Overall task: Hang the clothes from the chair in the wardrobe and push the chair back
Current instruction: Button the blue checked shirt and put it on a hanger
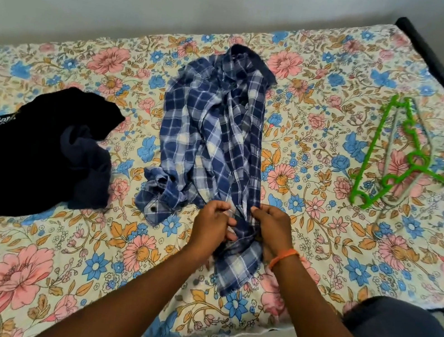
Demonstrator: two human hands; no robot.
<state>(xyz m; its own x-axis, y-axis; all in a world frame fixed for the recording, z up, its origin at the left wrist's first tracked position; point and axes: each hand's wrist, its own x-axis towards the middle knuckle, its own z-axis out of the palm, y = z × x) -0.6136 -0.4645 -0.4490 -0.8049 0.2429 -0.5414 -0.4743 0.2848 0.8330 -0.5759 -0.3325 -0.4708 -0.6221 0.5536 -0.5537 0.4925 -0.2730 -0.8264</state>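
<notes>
Two heaps lie on the floral bedsheet (22,267): a black garment pile (20,152) at left, then a blue-and-white checked cotton shirt (214,137) in the middle. Its long axis runs from the collar, far, down to the hem, where the left hand (212,225) and right hand (274,228) pinch it. A green plastic hanger (387,155) lies at right.

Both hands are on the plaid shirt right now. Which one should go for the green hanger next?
Right, probably. The green hanger lies on the bedsheet to the right of the plaid shirt, on the right hand's side. The left hand would have to cross over the shirt, so it can keep holding it.
</notes>
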